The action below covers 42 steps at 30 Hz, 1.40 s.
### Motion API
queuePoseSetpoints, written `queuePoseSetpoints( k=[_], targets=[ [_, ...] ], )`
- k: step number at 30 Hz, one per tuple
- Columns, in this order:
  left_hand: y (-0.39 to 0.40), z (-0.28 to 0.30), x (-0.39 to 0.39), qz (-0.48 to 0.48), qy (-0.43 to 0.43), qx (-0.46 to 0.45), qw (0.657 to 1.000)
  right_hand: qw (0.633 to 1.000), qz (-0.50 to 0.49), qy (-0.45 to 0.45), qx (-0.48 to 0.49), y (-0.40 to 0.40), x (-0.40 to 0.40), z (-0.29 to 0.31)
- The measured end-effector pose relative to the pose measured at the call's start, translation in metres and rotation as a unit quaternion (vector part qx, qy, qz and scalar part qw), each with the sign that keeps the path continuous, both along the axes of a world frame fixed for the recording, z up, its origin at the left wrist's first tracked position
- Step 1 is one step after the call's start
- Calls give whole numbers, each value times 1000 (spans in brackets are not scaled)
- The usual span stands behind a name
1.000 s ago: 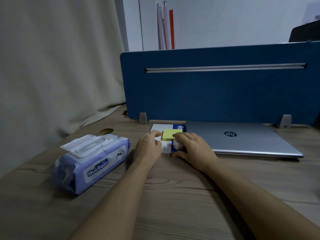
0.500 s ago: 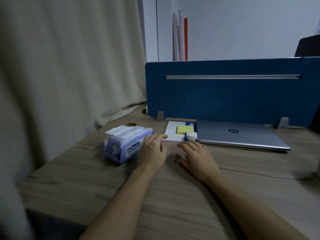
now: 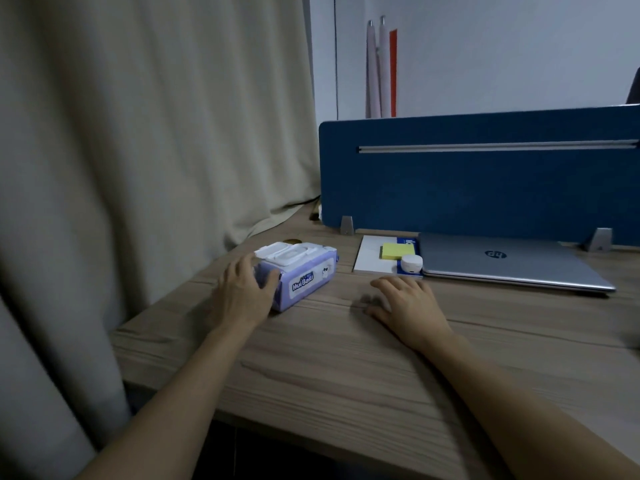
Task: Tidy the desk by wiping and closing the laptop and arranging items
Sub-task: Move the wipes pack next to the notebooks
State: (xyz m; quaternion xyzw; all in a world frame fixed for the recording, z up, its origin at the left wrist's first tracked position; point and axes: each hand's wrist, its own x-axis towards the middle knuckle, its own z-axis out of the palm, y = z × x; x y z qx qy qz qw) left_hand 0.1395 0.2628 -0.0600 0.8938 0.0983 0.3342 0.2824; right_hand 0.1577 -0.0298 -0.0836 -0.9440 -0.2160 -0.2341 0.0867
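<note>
A silver laptop (image 3: 512,263) lies closed at the back of the wooden desk (image 3: 346,355), against the blue divider. To its left a white and blue notebook (image 3: 369,258) carries a yellow sticky-note pad (image 3: 398,251) and a small white round case (image 3: 411,264). A purple pack of wet wipes (image 3: 304,277) sits further left, lid shut. My left hand (image 3: 242,292) wraps around the near left end of the pack, thumb on its front. My right hand (image 3: 412,306) rests flat on the desk in front of the notebook, fingers spread, holding nothing.
A blue desk divider (image 3: 485,181) stands along the back edge on metal feet. A beige curtain (image 3: 138,150) hangs along the left side and drapes onto the desk corner. The desk's near edge runs diagonally at lower left.
Both hands have drawn back from the notebook stack. My left hand has moved left onto the wipes pack and gripped its end. My right hand has settled flat on the desk. The view swung left.
</note>
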Motion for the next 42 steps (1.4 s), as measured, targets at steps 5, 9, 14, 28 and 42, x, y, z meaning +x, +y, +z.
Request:
queuePoseSetpoints(
  k=[5, 9, 14, 28, 42],
  targets=[
    [12, -11, 23, 16, 87, -152, 984, 1000, 4, -8, 4, 6, 17, -2],
    [6, -10, 44, -51, 25, -206, 977, 1000, 1, -17, 12, 7, 36, -4],
    [4, -6, 44, -127, -67, -138, 980, 1000, 2, -9, 16, 11, 54, -3],
    [-19, -3, 30, -137, -22, 139, 980, 1000, 2, -3, 9, 9, 49, -1],
    [-27, -30, 41, -202, 3, 173, 964, 995, -96, -18, 31, -19, 67, 2]
  ],
)
